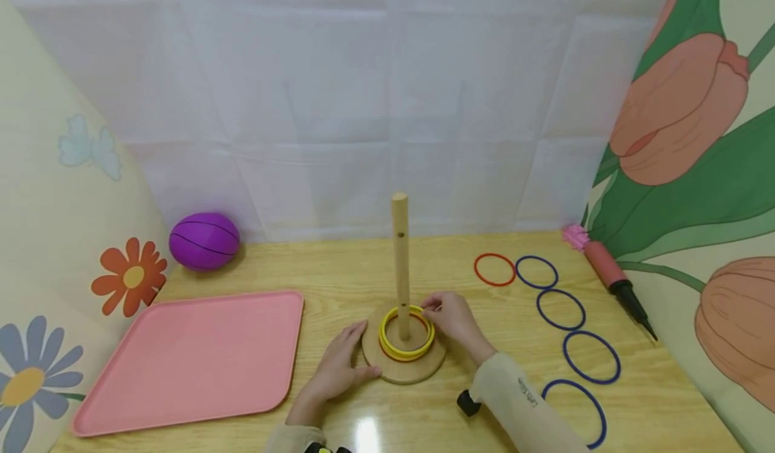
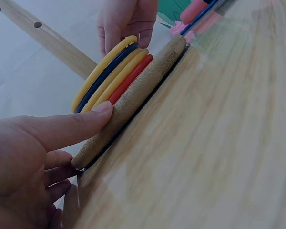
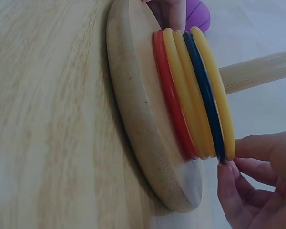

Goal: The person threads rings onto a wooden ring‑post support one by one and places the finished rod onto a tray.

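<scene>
A stack of five thin rings sits low around an upright wooden peg [image 1: 402,258], just above its round wooden base [image 3: 133,105]. From the bottom up come a red ring [image 3: 171,100], two yellow rings [image 3: 182,90], a dark blue ring [image 3: 206,93] and a top yellow ring [image 3: 218,90]. All are smooth, faintly glossy and look like plastic, each a plain hoop of round section; the upper ones sit slightly askew over the lower.

The right hand [image 1: 453,318] has a narrow grip, thumb and finger pinching the edge of the top yellow ring; the thumb tip may also touch the blue one, though the view is too dim to be sure. The left hand [image 1: 336,369] rests with its grip spread wide, thumb and fingers against the rim of the base.

The base is a thick pale disc with a rounded, grainy edge; the peg is a straight rod of the same tone with small dark holes. Both stand on a wood-grained table [image 1: 339,271] with a light sheen. Four blue rings [image 1: 535,257] and a single red one lie flat to the right; on the left are a pink tray [image 1: 200,359] with rounded corners and a purple ball [image 1: 204,241] with dark lines.
</scene>
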The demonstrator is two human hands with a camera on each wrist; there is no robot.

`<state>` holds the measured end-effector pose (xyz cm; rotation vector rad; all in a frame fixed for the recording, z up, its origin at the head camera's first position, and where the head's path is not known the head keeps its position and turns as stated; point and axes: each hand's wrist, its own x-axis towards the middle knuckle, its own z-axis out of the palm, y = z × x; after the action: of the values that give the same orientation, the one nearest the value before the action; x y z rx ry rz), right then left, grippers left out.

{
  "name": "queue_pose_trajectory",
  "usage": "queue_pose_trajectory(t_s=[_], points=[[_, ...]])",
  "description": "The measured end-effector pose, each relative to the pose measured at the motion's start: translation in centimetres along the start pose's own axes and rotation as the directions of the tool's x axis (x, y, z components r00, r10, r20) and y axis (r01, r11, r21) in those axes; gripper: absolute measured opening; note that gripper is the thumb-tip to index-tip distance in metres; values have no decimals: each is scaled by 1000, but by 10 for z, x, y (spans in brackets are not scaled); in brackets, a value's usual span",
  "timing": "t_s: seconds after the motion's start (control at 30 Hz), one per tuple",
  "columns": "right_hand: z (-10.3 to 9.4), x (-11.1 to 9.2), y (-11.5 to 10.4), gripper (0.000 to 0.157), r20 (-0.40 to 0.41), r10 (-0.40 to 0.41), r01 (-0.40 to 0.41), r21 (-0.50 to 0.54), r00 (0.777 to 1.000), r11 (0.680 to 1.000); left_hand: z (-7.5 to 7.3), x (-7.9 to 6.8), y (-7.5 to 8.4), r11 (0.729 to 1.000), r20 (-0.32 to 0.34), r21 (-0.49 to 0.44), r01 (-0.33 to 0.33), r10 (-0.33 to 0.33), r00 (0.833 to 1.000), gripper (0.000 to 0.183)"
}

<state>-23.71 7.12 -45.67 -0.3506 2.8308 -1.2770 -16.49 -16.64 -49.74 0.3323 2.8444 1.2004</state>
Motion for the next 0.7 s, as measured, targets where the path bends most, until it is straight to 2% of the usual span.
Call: queue_pose_trajectory(t_s=[0.47, 0.7], points=[[1, -2, -3, 4, -9, -11, 11, 33, 1000, 999, 0, 2, -1, 1000, 0, -1, 2, -2, 1000, 95], [-12, 0, 8, 9, -18, 71, -70, 62, 997, 996, -1, -1, 1, 999, 10, -29, 18, -17, 1000, 95]])
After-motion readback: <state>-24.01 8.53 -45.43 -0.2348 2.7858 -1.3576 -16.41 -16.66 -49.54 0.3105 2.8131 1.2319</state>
